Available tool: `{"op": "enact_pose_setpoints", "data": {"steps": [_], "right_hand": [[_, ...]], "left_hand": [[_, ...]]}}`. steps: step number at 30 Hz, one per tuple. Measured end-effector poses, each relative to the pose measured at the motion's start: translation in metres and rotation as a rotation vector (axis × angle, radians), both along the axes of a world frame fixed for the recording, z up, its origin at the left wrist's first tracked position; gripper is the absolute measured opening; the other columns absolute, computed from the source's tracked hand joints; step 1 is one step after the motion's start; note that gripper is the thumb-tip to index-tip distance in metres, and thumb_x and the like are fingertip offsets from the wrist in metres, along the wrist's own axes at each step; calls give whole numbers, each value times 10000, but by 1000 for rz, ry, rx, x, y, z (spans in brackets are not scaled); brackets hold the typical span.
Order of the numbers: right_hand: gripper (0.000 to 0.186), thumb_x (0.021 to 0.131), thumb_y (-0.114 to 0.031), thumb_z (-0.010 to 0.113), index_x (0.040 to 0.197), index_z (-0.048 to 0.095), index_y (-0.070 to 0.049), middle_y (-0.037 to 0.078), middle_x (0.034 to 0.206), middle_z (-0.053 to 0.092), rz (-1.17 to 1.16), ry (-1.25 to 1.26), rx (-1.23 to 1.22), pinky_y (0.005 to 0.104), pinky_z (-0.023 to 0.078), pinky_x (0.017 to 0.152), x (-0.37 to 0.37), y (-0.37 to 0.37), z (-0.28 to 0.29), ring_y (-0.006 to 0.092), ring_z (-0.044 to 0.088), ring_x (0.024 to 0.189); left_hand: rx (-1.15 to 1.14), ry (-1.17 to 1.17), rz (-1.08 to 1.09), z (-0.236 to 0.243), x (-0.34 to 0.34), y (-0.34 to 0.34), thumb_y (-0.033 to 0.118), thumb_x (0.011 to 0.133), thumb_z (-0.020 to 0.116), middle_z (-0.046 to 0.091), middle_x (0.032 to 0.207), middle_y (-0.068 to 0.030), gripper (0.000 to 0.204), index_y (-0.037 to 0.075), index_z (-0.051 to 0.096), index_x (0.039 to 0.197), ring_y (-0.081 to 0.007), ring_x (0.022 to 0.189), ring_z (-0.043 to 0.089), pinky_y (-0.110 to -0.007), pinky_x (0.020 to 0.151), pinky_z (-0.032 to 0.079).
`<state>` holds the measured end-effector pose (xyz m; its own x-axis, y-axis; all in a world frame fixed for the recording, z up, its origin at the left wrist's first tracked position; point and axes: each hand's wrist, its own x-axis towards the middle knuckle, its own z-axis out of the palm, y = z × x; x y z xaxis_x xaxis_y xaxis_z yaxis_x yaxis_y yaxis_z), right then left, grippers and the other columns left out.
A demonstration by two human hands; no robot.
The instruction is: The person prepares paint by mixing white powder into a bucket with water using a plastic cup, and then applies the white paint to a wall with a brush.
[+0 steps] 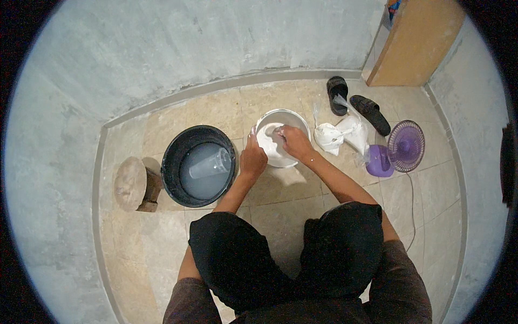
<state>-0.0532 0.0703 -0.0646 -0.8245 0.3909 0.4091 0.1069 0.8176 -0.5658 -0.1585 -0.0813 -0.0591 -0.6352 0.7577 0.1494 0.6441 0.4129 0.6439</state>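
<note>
A white bucket (292, 114) stands on the floor in front of me, with a white, paste-like mass (268, 146) inside. My left hand (253, 156) grips its left rim, fingers pointing away from me. Over the bucket's opening, my right hand (294, 142) reaches in with its fingers curled closed. A small greyish shape shows at those fingertips, too small and smeared with white to name. Just left of the bucket sits a black tub (168, 186) of cloudy water, where a clear plastic cup (208, 164) lies on its side.
A low wooden stool (131, 183) stands left of the tub. To the right lie tied plastic bags of white powder (345, 132), black slippers (371, 114) and a purple fan (406, 146) with a trailing cord (412, 205). A wooden door (415, 46) stands at the far right; grey walls surround the tiled floor.
</note>
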Motion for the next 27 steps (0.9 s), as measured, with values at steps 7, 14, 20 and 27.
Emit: {"op": "enact_pose_setpoints", "data": {"steps": [7, 14, 20, 27], "right_hand": [[212, 760, -60, 590, 953, 672, -33, 212, 910, 657, -78, -256, 40, 471, 524, 773, -3, -1, 8, 393, 647, 862], [187, 801, -146, 578, 907, 685, -35, 206, 895, 672, -245, -427, 31, 464, 535, 790, -8, -18, 1, 404, 652, 844], [213, 848, -193, 572, 939, 693, -43, 221, 953, 678, -229, -70, -388, 464, 513, 846, -15, -18, -5, 405, 650, 899], [232, 826, -58, 570, 1029, 682, -40, 245, 944, 670, -160, -412, -106, 472, 505, 794, -18, -2, 2, 434, 640, 864]], "left_hand": [[45, 51, -2, -10, -3, 0, 0, 793, 400, 484, 1315, -306, 673, 25, 240, 1446, -499, 1064, 551, -548, 914, 454], [19, -1, 14, 0, 0, -3, -13, 799, 399, 500, 1301, -294, 668, 42, 249, 1448, -500, 1049, 560, -551, 913, 450], [49, -40, 19, 3, 3, 0, -19, 805, 410, 491, 1299, -307, 648, 25, 267, 1436, -496, 1083, 543, -540, 938, 440], [94, -1, 15, -1, -1, -5, -21, 810, 417, 479, 1309, -314, 641, 16, 281, 1435, -477, 1124, 529, -515, 945, 446]]}}
